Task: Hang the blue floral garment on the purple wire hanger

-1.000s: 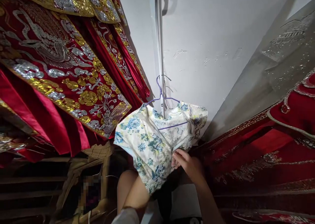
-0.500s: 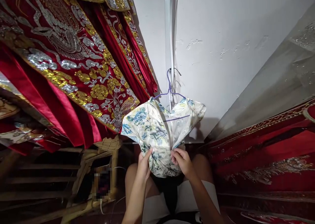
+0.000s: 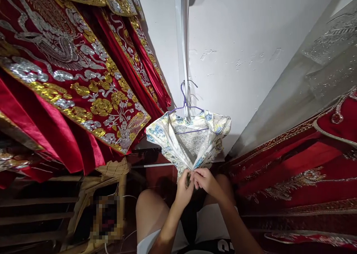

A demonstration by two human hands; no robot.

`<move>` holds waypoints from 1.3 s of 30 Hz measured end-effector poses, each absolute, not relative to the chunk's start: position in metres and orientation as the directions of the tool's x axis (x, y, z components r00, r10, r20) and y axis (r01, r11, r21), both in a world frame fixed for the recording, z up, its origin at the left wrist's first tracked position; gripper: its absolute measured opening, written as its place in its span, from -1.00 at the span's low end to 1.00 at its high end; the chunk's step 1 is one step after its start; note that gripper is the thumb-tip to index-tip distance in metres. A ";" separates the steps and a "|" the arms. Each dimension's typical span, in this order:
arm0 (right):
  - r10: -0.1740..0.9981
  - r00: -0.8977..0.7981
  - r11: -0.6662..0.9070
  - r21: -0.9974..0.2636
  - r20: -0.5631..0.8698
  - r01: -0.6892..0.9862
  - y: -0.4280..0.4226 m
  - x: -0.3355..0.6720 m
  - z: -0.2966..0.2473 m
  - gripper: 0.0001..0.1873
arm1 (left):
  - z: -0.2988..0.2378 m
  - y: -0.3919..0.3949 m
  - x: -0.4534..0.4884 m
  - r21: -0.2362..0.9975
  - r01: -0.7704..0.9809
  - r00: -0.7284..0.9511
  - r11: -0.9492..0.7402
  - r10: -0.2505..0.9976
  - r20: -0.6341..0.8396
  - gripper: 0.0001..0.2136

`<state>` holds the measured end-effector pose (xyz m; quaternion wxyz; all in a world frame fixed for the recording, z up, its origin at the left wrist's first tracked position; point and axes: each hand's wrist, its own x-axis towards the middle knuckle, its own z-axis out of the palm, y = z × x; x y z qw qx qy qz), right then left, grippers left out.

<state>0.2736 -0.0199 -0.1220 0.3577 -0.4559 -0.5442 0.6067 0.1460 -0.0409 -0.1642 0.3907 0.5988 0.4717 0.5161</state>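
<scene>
A white garment with blue and yellow flowers (image 3: pixel 164 142) hangs on a purple wire hanger (image 3: pixel 184 104) in front of me. Its front falls open in a V, showing the inside of the back. At the bottom of the V, my left hand (image 3: pixel 184 187) pinches one front edge. Close beside it, my right hand (image 3: pixel 205 181) pinches the other edge, the fingertips of both hands nearly touching. Any fastener between the fingers is too small to make out. The lower part of the garment is mostly hidden behind my hands.
Red robes with gold and silver embroidery (image 3: pixel 111 101) hang at the left. More red beaded cloth (image 3: pixel 292 164) is at the right. A pale pole (image 3: pixel 182 42) runs up the white wall (image 3: pixel 237 31). A bamboo chair (image 3: pixel 75 209) stands at lower left.
My left hand has left the garment's left side and come over to my right hand. The two front edges are now drawn together there. The view has shifted slightly.
</scene>
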 end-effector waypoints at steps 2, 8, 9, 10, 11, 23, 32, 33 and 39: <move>0.927 -0.332 -0.167 -0.984 -0.177 0.058 -0.017 0.275 -0.121 -0.69 | -0.164 -0.041 0.145 0.953 0.147 0.045 -0.266 0.964 0.262 -0.85; 0.982 -0.165 -0.099 -0.994 -0.091 -0.046 0.021 0.283 -0.069 -0.64 | -0.178 -0.042 0.145 0.904 0.297 -0.014 -0.306 0.946 0.325 -0.79; 0.989 -0.143 -0.044 -0.997 -0.035 -0.061 0.032 0.283 -0.051 -0.65 | -0.181 -0.042 0.146 0.895 0.320 0.002 -0.311 0.945 0.328 -0.80; 0.994 -0.107 0.006 -0.997 0.015 -0.077 0.043 0.282 -0.032 -0.66 | -0.183 -0.042 0.148 0.885 0.337 0.033 -0.322 0.943 0.331 -0.80; 0.997 -0.048 0.050 -0.991 0.056 -0.122 0.054 0.279 -0.013 -0.65 | -0.184 -0.041 0.149 0.873 0.350 0.078 -0.340 0.939 0.334 -0.81; 0.955 -0.015 0.294 -0.954 0.295 -0.053 0.036 0.263 0.024 -0.72 | -0.026 0.040 0.108 0.663 0.358 0.089 -0.657 0.731 0.676 -0.68; 0.976 0.027 0.213 -0.971 0.217 0.113 0.066 0.271 -0.017 -0.67 | 0.043 0.068 0.093 0.488 0.487 -0.086 -0.724 0.516 0.852 -0.86; 0.984 0.019 0.174 -0.978 0.177 0.117 0.066 0.272 -0.030 -0.66 | 0.037 0.072 0.079 0.566 0.441 -0.240 -0.697 0.516 0.822 -0.85; 0.993 -0.101 0.055 -0.996 0.062 -0.071 0.027 0.262 -0.098 -0.68 | -0.048 0.081 0.009 0.827 -0.392 -0.622 -0.402 0.778 0.084 -0.80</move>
